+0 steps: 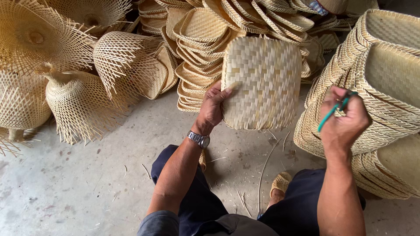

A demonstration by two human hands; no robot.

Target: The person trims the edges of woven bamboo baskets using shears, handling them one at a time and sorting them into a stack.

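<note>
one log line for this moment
left hand: holds woven basket | right hand: grips green-handled tool | floor: bamboo scraps

We note that the rectangular woven bamboo tray (262, 83), held up by our left hand (213, 106), hides part of the stack of pale woven trays (197, 52) behind it, and its inner face is turned from view. The working end of the green-handled tool (332, 111) is buried in our closed right hand (345, 120); its kind cannot be told. The tall pile of rimmed woven baskets (385, 87) is cut off at the right edge. The unfinished spiky bamboo weavings (39, 39) run off the left and top edges. Our legs hide most of both tan woven sandals (280, 181).
</note>
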